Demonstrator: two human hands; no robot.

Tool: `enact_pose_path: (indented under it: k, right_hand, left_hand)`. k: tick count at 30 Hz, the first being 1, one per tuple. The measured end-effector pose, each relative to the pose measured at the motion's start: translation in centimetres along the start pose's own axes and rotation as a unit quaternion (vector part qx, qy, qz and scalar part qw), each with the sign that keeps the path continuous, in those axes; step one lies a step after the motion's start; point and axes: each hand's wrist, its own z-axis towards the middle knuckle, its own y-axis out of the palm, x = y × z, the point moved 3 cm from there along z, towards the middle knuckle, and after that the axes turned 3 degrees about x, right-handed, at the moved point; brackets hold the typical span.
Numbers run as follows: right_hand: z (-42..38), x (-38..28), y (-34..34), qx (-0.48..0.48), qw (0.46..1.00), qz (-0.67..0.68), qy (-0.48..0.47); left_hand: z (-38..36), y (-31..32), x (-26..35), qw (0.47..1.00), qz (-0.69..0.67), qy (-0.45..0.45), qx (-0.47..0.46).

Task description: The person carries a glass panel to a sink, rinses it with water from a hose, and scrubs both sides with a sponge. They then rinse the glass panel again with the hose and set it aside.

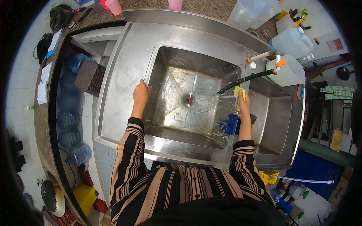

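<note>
A clear, see-through panel [205,84], wet with suds and drops, lies across the steel sink basin [160,109]. My left hand [141,96] is closed at the panel's left edge, thumb on the basin side. Over at the right edge, my right hand [244,105] grips a yellow sponge [238,91] pressed against the panel. A dark green hose [247,78] runs from the orange-handled tap [281,63] and ends over the basin. Below my right hand, a soapy blue cloth-like item [229,124] shows through the panel. Something small and red [190,100] is by the drain.
To the right is a second, smaller basin [271,120]. A white open container [288,71] and a clear jug [292,43] stand behind the tap. Pink cups [113,6] sit on the stone counter [141,4]. Large water bottles [69,119] line the shelf at left.
</note>
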Motion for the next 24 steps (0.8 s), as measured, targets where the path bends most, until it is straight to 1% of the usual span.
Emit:
enact_pose_path:
  k: [1,2,4,6,8,10,11,13,15,17,20,22,24]
  right_hand:
    - [0.3,0.4,-0.2,0.023,1.0,0.002,-0.015]
    - [0.5,0.9,-0.5,0.023,1.0,0.001,-0.015]
    - [0.2,0.9,-0.4,0.034,0.998,0.04,0.038]
    - [0.3,1.1,-0.5,0.049,0.998,0.023,0.034]
    - [0.7,1.8,-0.7,0.063,0.998,0.005,0.029]
    - [1.4,2.4,-1.0,0.101,0.993,-0.021,-0.053]
    - [1.6,2.9,-1.3,0.101,0.993,-0.023,-0.054]
    - [1.6,3.0,-1.9,0.151,0.985,-0.029,-0.072]
    - [1.6,3.1,-2.3,0.154,0.985,-0.027,-0.077]
    - [1.6,3.2,-2.7,0.156,0.984,-0.024,-0.08]
    - [1.5,3.3,-2.9,0.168,0.983,-0.005,-0.077]
    - [1.7,3.6,-3.0,0.166,0.98,-0.022,-0.11]
    - [1.9,3.7,-3.2,0.17,0.981,-0.011,-0.097]
  left_hand:
    - [0.3,-0.1,-0.3,0.999,0.039,-0.003,-0.003]
    - [0.5,0.0,-0.6,0.997,0.079,-0.006,-0.007]
    - [0.6,-0.3,-0.2,0.995,0.103,-0.006,-0.01]
    - [0.5,-0.6,0.2,0.992,0.128,-0.007,-0.014]
    - [0.3,-1.0,0.7,0.984,0.176,-0.004,0.004]
    - [-0.1,-1.1,1.4,0.984,0.175,-0.022,-0.005]
    - [-0.3,-1.0,1.7,0.984,0.176,-0.039,-0.013]
    - [-0.9,-0.7,1.9,0.985,0.17,-0.041,-0.007]
    - [-1.7,-0.4,2.0,0.985,0.165,-0.043,-0.002]
    - [-2.4,-0.3,2.2,0.988,0.15,-0.033,0.034]
    - [-3.1,-0.4,2.1,0.993,0.11,-0.03,0.042]
    - [-3.4,-0.4,1.8,0.993,0.101,-0.029,0.047]
    - [-3.5,-0.6,1.5,0.994,0.093,-0.026,0.052]
